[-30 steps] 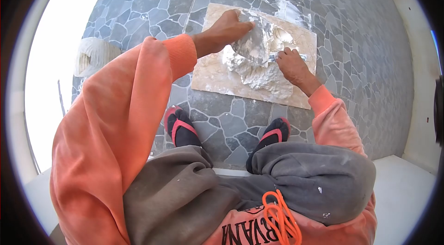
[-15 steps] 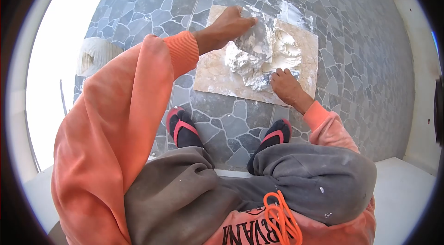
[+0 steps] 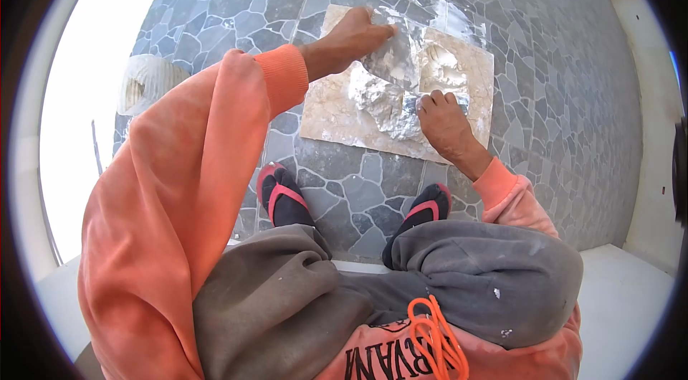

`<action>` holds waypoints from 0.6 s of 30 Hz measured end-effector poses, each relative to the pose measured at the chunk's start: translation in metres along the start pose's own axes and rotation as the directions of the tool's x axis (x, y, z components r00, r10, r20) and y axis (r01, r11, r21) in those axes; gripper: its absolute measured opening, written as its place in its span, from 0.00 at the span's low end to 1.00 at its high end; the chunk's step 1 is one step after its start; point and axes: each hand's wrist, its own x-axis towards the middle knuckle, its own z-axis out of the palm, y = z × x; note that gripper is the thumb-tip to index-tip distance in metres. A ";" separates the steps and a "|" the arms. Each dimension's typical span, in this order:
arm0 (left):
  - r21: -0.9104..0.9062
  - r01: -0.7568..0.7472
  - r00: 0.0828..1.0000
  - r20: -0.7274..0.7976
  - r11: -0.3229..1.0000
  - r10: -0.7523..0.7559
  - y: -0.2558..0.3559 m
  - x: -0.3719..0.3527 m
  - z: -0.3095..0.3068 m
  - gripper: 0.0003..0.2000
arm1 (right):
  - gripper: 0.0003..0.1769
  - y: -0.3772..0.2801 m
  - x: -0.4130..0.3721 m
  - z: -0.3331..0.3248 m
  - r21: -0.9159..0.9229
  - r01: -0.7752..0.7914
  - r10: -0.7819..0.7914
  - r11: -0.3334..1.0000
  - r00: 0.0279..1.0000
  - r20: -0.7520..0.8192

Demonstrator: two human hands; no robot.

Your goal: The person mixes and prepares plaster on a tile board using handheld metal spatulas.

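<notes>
My left hand (image 3: 356, 37) is closed on the upper left edge of a thin, paste-smeared putty spreader (image 3: 398, 64), a flat sheet held tilted over the board. In my closed right hand (image 3: 448, 125) is a smaller scraper (image 3: 411, 103), its wide blade partly hidden behind my fingers. A thick heap of white putty (image 3: 378, 102) lies between the two tools. More putty (image 3: 443, 68) is spread out to the right of the spreader. Under it all is a beige marble-look board (image 3: 337, 127).
Grey stone-pattern tiles (image 3: 344, 186) surround the board, with a white smear (image 3: 450, 18) beyond it. A whitish roll (image 3: 154, 86) sits at the left by a bright edge. My feet in red flip-flops (image 3: 285, 195) are just below the board.
My right hand and the scraper have moved slightly upward across the putty, toward the spreader's lower edge. My left hand has barely moved.
</notes>
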 end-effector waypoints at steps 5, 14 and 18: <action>-0.005 -0.042 0.999 0.027 0.999 0.042 -0.003 0.005 -0.003 0.23 | 0.07 -0.026 -0.009 0.056 -0.004 0.133 -0.133 0.991 0.988 0.076; -0.014 -0.016 1.000 0.001 1.000 0.016 0.002 0.003 0.001 0.23 | 0.06 -0.025 0.000 0.051 0.026 0.080 -0.082 0.996 0.995 0.052; 0.006 -0.024 1.000 0.001 1.000 0.024 0.002 0.001 0.001 0.23 | 0.05 -0.012 -0.003 0.017 0.063 0.030 -0.035 0.998 0.995 0.092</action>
